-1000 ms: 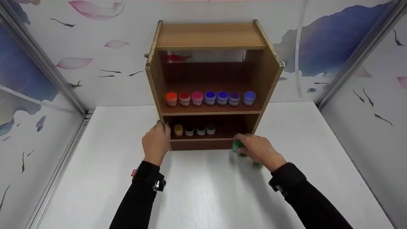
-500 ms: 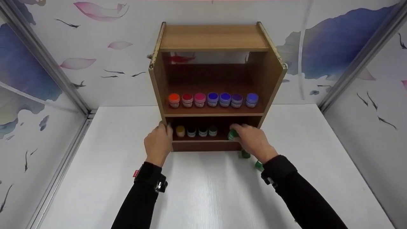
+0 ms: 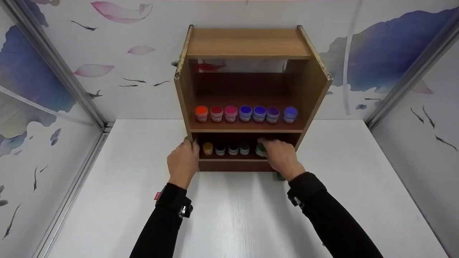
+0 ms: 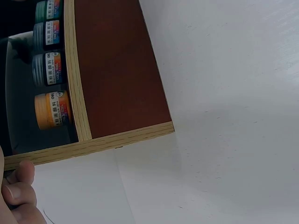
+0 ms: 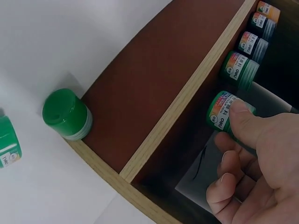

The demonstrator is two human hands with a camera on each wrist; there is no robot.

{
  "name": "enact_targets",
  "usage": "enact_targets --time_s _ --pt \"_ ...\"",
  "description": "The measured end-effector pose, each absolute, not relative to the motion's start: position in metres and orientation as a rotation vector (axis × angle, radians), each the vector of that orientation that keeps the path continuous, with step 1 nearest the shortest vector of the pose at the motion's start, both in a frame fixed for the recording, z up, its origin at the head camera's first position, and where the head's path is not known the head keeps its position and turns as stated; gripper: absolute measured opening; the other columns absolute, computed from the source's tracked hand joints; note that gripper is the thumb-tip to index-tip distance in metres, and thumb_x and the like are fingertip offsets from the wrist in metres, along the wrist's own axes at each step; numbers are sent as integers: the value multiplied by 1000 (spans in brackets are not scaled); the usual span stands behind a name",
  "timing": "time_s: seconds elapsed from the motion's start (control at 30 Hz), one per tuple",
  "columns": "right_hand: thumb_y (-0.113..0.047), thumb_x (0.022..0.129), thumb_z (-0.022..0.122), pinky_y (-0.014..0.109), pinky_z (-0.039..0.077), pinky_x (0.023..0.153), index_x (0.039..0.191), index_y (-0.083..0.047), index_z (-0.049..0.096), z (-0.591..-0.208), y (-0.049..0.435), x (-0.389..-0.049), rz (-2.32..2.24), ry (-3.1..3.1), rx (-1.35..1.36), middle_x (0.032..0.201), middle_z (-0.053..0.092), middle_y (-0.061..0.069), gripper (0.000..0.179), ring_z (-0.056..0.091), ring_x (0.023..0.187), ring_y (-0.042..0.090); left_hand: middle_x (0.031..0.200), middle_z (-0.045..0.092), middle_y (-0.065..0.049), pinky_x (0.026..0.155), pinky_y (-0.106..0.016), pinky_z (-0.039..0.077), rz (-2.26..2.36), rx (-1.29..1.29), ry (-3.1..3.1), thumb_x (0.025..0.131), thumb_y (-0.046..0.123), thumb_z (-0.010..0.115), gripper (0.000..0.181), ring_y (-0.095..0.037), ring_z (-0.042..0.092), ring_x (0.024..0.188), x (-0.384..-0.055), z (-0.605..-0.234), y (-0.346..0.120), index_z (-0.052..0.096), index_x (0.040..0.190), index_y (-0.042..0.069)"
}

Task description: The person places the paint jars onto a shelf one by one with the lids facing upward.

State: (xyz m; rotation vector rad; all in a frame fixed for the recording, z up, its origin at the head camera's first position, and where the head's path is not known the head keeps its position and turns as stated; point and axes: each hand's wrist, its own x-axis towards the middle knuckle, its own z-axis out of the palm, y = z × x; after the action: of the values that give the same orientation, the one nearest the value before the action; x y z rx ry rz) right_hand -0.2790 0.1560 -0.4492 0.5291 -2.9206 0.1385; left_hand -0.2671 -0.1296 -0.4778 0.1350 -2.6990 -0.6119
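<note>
A small wooden shelf [image 3: 247,43] stands on the white table. My left hand [image 3: 183,163] grips the edge of its left side panel [image 4: 100,148], low down. With thumb and fingers, my right hand [image 3: 281,156] pinches a green paint jar [image 5: 219,111] inside the lower compartment. In line with it stand a darker green paint jar [image 5: 239,70], two dark paint jars [image 3: 220,149] [image 3: 233,149] and a yellow paint jar [image 3: 208,148]. In the right wrist view, another green jar [image 5: 65,112] is close to the shelf's front right corner, and one more [image 5: 8,144] lies partly out of frame.
On the upper level, several paint jars stand in a row, from an orange one [image 3: 201,113] to a light blue one [image 3: 290,114]. A low front board [image 3: 233,165] edges the lower compartment. Patterned white walls enclose the table [image 3: 222,215].
My right hand has carried the green jar from in front of the shelf, over the front board, into the lower compartment beside the row. My left hand still holds the side panel.
</note>
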Motion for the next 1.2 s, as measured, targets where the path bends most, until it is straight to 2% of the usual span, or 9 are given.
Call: enact_targets --time_s 0.4,0.73,0.97,1.2 --pt "-6 93 60 45 54 54 129 -21 58 -450 146 -287 57 -3007 520 89 70 13 39 68 76 31 71 67 -10 47 -39 47 -641 139 -2690 103 33 39 41 -22 60 55 -266 -478 -128 63 96 1" --pt "-4 93 58 46 54 54 131 -21 58 -453 143 -290 84 -3009 534 93 70 14 41 67 76 32 67 63 -9 47 -40 46 -643 130 -2676 103 33 38 40 -24 61 55 -267 -479 -129 61 90 3" --pt "-10 94 60 42 50 46 129 -20 58 -456 142 -289 66 -2983 551 77 67 12 36 64 62 27 67 65 -10 46 -39 48 -594 122 -2655 103 31 40 39 -23 62 54 -267 -480 -130 62 90 2" --pt "-14 95 61 44 53 51 131 -21 57 -456 140 -291 104 -3021 553 87 69 13 37 67 72 30 68 65 -9 48 -40 48 -613 138 -2675 103 32 39 39 -23 61 55 -267 -479 -129 62 90 3"
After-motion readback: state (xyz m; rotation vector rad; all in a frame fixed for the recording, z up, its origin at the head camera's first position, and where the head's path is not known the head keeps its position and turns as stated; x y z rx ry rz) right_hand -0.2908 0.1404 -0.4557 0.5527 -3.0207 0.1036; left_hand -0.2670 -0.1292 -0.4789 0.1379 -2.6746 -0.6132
